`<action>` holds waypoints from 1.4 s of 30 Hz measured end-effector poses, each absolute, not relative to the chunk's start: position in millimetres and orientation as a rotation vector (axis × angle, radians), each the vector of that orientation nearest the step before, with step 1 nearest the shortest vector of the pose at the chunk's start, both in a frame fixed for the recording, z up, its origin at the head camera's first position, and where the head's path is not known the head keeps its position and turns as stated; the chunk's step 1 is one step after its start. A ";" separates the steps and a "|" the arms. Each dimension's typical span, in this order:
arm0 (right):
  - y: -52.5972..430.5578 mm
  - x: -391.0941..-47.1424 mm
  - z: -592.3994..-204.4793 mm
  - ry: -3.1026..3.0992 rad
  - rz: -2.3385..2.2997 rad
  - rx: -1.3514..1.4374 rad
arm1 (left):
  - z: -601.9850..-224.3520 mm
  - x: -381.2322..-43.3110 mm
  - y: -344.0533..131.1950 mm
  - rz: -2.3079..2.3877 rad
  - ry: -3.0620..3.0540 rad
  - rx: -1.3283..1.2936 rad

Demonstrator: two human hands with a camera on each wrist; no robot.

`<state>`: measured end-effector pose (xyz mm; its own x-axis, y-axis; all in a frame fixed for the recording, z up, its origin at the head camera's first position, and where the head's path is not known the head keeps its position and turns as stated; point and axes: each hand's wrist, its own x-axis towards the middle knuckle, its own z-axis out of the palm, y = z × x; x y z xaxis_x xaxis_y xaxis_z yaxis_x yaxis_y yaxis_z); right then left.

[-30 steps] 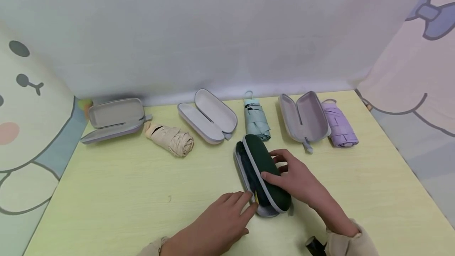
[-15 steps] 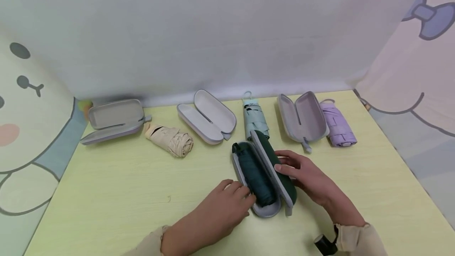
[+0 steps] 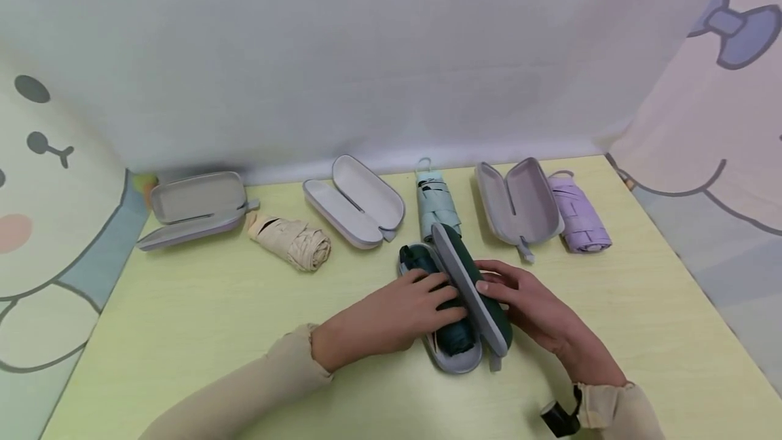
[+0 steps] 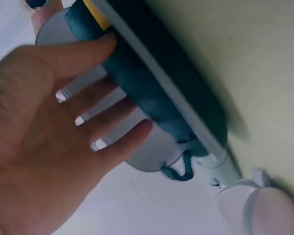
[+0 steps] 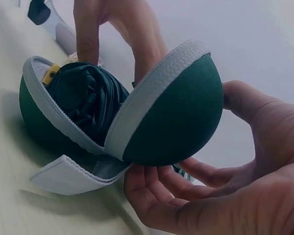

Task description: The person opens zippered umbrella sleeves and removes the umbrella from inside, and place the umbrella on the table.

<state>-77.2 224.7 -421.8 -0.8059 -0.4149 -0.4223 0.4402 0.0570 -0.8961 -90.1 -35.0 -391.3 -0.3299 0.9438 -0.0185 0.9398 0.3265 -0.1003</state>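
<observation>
A dark green zip-edged umbrella case [image 3: 497,321] lies unfolded at the table's middle front. Inside its left half is a rolled dark green umbrella [image 3: 455,339], with a loop at its far end and a yellow tag near the other. My left hand [image 3: 397,314] reaches over this umbrella from the left and straddles it, thumb on one side and fingers on the other, as the right wrist view also shows. My right hand [image 3: 544,304] holds the case's raised right half from outside, thumb near its upper edge and fingers underneath. A grey tab [image 5: 73,176] hangs at the hinge.
Three pale cases stand unfolded at the back: one left [image 3: 198,199], one middle [image 3: 360,206], one right [image 3: 519,202]. Rolled umbrellas lie among them: beige [image 3: 290,242], light blue [image 3: 438,202] and purple [image 3: 580,216]. A white cloth [image 3: 366,87] hangs behind the table.
The right hand has swung the case's upper half open to the right, uncovering the umbrella. My left hand has moved from the case's near left edge onto the umbrella.
</observation>
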 end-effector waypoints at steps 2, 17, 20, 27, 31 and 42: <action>224.4 -77.2 -422.3 1.733 -1.814 0.025 | -389.3 -94.9 -32.3 0.130 -2.538 -1.839; 223.7 -76.4 -423.2 1.730 -1.813 0.048 | -391.3 -114.2 -23.2 0.135 -2.499 -1.976; 222.8 -76.2 -423.2 1.729 -1.819 0.044 | -394.4 -112.2 -22.5 0.205 -2.432 -1.968; 219.0 -75.2 -422.8 1.733 -1.830 0.037 | -402.0 -107.2 -21.6 0.245 -2.361 -1.928; 219.1 -75.0 -423.1 1.741 -1.831 0.035 | -401.2 -104.4 -22.3 0.212 -2.422 -1.893; 219.0 -74.4 -422.6 1.729 -1.828 0.041 | -398.6 -105.7 -20.2 0.232 -2.462 -1.880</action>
<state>-74.4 219.0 -422.6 -0.8105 -0.4050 -0.4232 0.4451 0.0438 -0.8944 -105.7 -20.2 -398.6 -0.2673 0.9616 -0.0622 0.9563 0.2568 -0.1397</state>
